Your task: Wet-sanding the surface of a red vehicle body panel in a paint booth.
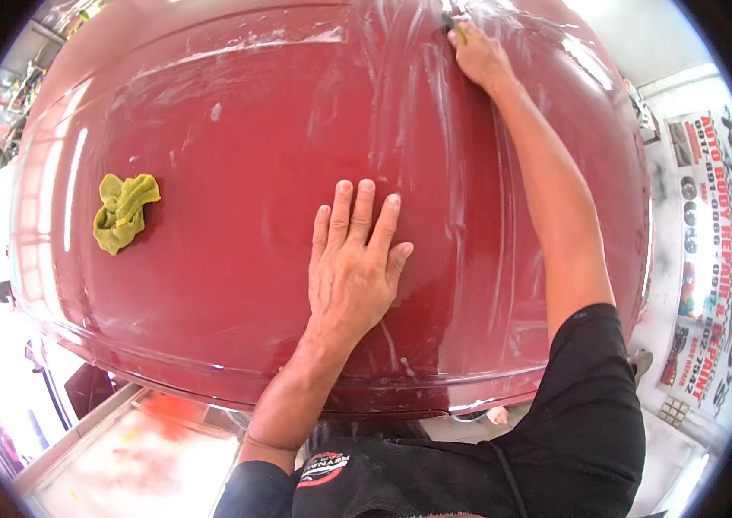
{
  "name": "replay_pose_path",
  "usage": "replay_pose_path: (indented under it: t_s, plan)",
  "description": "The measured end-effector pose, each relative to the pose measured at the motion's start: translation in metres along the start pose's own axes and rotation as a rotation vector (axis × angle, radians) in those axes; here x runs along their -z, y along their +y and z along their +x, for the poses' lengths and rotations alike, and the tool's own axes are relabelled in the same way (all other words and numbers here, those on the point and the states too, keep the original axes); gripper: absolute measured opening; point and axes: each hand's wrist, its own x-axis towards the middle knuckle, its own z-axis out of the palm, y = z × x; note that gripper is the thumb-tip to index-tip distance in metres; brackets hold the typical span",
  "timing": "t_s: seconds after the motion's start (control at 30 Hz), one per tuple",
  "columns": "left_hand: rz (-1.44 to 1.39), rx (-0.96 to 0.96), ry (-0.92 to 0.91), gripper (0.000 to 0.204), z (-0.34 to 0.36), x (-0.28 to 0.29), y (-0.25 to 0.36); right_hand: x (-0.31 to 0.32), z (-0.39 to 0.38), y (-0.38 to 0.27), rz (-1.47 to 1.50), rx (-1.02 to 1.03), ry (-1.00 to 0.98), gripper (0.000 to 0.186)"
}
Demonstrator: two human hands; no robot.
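A broad, glossy red car panel [236, 216] fills the middle of the view, streaked with whitish smears toward its far and right parts. My left hand [351, 268] lies flat near the panel's middle, fingers stretched out, holding nothing. At the far right my right arm reaches out, and my right hand [480, 56] presses a small dark and yellow-green pad [454, 26] against the smeared surface. The fingers hide much of that pad. Well to the left of my left hand, a crumpled yellow-green cloth [124, 211] rests on the panel.
The panel's near edge [383, 399] runs just in front of my body. A printed banner [698, 259] hangs on the right wall. Beyond the near left edge is a pale surface with reddish stains [137, 457]. Cluttered shop items [25, 95] stand at far left.
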Motion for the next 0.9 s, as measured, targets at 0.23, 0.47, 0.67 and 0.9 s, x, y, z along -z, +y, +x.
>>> replay_pose_path:
  t_s: [0.23,0.47,0.67,0.9]
  plan:
    - [0.023,0.032,-0.005,0.054,-0.006,0.004,-0.007,0.040,-0.191,-0.030,0.096,0.232,0.025,0.049]
    - [-0.007,0.047,-0.063,0.056,-0.005,0.003,0.000,-0.001,-0.036,0.044,-0.071,0.140,0.054,0.054]
    - [-0.062,0.033,-0.071,0.056,-0.002,0.003,0.001,-0.003,0.051,0.050,-0.232,-0.193,-0.109,0.055]
    - [0.002,0.055,-0.057,0.057,-0.007,0.004,-0.004,0.017,-0.117,-0.006,0.021,0.242,-0.006,0.053]
